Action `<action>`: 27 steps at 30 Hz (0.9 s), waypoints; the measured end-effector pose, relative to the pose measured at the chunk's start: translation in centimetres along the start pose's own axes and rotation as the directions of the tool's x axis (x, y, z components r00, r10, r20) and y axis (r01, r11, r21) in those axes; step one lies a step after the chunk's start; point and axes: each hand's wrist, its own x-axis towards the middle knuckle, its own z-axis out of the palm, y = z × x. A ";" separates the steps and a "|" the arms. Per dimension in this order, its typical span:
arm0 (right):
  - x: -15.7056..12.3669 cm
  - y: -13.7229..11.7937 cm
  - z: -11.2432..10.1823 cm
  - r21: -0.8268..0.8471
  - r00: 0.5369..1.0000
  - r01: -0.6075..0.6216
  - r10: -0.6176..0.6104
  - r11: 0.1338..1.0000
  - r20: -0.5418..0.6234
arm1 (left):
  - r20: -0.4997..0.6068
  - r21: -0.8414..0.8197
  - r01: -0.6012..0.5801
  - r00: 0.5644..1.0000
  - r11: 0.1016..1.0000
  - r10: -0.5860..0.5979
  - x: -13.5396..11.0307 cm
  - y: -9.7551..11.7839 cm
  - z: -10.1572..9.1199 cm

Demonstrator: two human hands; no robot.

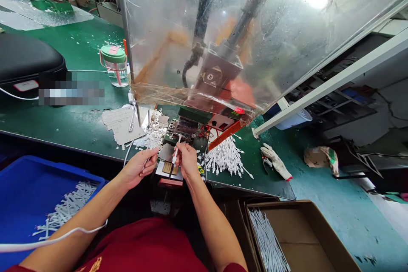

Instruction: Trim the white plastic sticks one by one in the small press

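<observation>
One white stick, pinched by right fingers

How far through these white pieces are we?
Seemingly midway. Possibly done: white pieces lined up in the brown cardboard box. In hand: right hand pinches one white piece at the bench fixture; left hand grips a thin item. Likely left: loose white pile on the green table, more in the blue plastic bin.
</observation>
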 end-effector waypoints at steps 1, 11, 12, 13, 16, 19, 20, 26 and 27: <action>0.0 0.0 0.0 0.000 1.000 -0.001 0.001 1.000 -0.001 | 0.001 0.003 -0.001 1.000 1.000 0.001 0.0 0.0 0.0; 0.1 -0.1 0.0 0.007 1.000 -0.004 0.004 1.000 -0.002 | -0.042 0.146 -0.046 0.998 0.988 0.053 0.2 -0.1 0.1; 0.1 -0.1 0.0 0.006 1.000 -0.003 0.003 1.000 -0.002 | -0.064 0.180 -0.052 0.996 0.982 0.065 0.3 -0.1 0.3; 0.1 -0.1 0.0 0.005 1.000 -0.003 0.003 1.000 -0.001 | -0.085 0.214 -0.059 0.993 0.975 0.079 0.5 -0.1 0.5; 0.1 -0.1 0.1 0.000 1.000 0.002 -0.002 1.000 0.002 | -0.104 0.313 -0.091 0.986 0.945 0.129 1.0 0.1 1.4; -0.2 -0.2 0.0 -0.038 0.999 -0.004 0.005 0.999 0.034 | -0.064 0.394 -0.112 0.987 0.912 0.149 1.6 0.4 2.5; -0.5 -0.2 -0.2 -0.065 0.998 -0.006 0.010 0.998 0.058 | -0.056 0.413 -0.110 0.988 0.904 0.146 1.8 0.5 2.8; -2.4 -2.0 -7.3 -0.318 0.996 0.089 -0.084 0.944 0.031 | -0.034 0.558 -0.072 0.993 0.826 0.110 3.0 0.4 3.2; -2.8 -2.7 -9.8 -0.381 0.991 0.106 -0.130 0.919 -0.040 | -0.032 0.579 -0.076 0.993 0.812 0.116 3.3 0.3 3.2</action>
